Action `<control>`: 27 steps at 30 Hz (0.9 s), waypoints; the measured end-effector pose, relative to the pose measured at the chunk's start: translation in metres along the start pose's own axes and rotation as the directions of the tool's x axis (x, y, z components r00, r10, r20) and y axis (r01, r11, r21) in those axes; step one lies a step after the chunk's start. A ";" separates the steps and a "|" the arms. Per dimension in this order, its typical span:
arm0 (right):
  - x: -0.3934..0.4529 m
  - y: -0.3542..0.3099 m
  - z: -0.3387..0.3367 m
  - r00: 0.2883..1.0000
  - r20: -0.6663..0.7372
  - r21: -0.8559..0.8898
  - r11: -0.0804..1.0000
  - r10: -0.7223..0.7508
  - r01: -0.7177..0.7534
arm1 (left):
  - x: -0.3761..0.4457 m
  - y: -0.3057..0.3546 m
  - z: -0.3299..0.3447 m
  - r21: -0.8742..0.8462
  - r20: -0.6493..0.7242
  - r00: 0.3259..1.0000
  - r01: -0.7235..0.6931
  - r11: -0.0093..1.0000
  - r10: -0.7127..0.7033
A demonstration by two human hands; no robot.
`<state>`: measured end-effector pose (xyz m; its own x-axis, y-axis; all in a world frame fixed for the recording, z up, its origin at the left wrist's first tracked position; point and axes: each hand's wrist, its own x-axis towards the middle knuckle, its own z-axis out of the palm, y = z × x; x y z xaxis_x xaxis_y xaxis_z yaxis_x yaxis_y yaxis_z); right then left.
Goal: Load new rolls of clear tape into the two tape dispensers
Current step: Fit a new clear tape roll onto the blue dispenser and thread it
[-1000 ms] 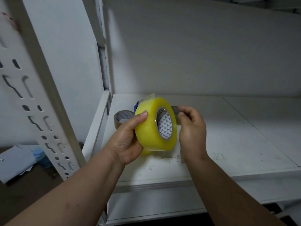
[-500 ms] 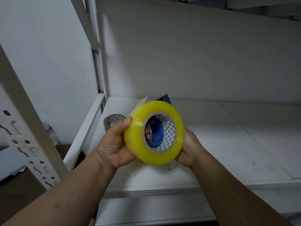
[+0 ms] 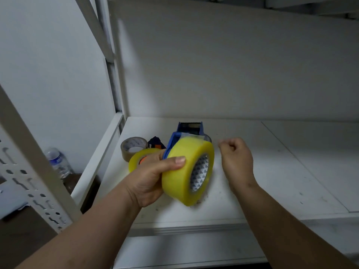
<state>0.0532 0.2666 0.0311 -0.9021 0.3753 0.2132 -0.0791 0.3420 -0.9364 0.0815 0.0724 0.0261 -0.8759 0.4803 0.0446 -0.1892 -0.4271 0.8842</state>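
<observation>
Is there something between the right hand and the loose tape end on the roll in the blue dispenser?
Nothing visible. The right hand is beside the yellowish tape roll, apart from it, with bare shelf below.

The left hand [image 3: 151,179] holds a tape roll [image 3: 186,169] above the shelf [image 3: 272,171], dispenser [image 3: 189,131] at its 12 o'clock; the right hand [image 3: 236,162] at 3 o'clock; two more rolls [image 3: 134,145] at 10 o'clock; a bottle [image 3: 57,162] far at 9 o'clock.
</observation>
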 end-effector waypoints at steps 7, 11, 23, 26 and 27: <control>-0.053 -0.005 0.009 0.978 0.189 0.251 0.967 -0.092 0.042 | 0.013 -0.016 0.011 0.274 -0.175 0.974 -0.091 0.958 0.142; -0.048 -0.011 0.015 0.929 0.307 0.466 0.819 0.205 -0.335 | 0.018 -0.021 0.016 0.407 -0.175 0.974 -0.061 0.911 0.144; -0.055 -0.012 0.016 0.966 0.228 0.554 0.799 0.125 -0.234 | 0.021 -0.032 0.029 0.338 -0.142 0.988 -0.016 0.941 0.068; -0.055 -0.009 0.016 0.949 0.296 0.586 0.763 0.111 -0.272 | 0.020 -0.027 0.024 0.275 -0.119 0.993 0.018 0.961 0.015; -0.055 -0.011 0.016 0.943 0.313 0.579 0.764 0.115 -0.285 | 0.020 -0.026 0.023 0.256 -0.113 0.993 0.014 0.967 0.016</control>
<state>0.0974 0.2287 0.0248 -0.9923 0.1233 0.0065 -0.0489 -0.3440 -0.9377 0.0791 0.1106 0.0149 -0.9233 0.3839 0.0055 -0.0817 -0.2104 0.9742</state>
